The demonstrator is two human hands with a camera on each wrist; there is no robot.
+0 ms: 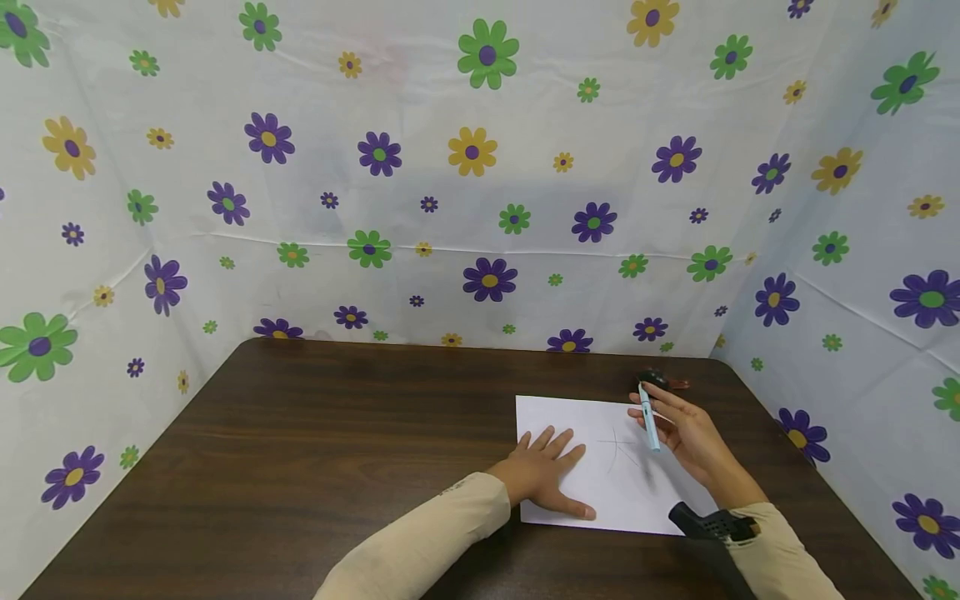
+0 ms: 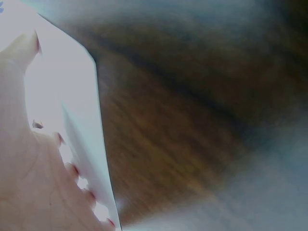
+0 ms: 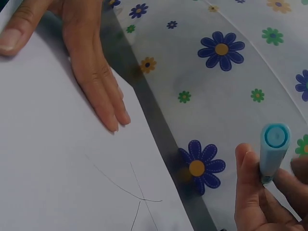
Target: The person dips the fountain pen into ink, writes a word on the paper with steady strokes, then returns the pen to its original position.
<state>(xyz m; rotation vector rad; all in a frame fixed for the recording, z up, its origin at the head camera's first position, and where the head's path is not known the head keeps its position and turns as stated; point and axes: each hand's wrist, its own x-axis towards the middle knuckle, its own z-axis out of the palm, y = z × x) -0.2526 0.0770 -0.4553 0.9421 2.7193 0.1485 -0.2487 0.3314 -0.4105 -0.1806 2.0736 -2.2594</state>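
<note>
A white sheet of paper [image 1: 558,412] lies on the dark wooden table, with a few thin, crossing lines [image 3: 143,198] on it, some straight and some curved. The left hand [image 1: 546,473] rests flat on the sheet's left part, fingers spread and thumb toward the near edge. Above the right part of the sheet, the right hand [image 1: 693,437] holds a light blue pen [image 1: 648,419] between thumb and fingers, its length slanting. In the right wrist view the pen's round blue end [image 3: 276,135] faces the camera, and the fingers partly hide its body.
Just behind the right hand, a small dark object [image 1: 654,377] with a reddish-brown part sits near the table's far right. The brown table [image 1: 300,450] extends widely to the left. Flower-print cloth [image 1: 420,100] hangs behind and at both sides. A black strap [image 1: 712,523] is on the right wrist.
</note>
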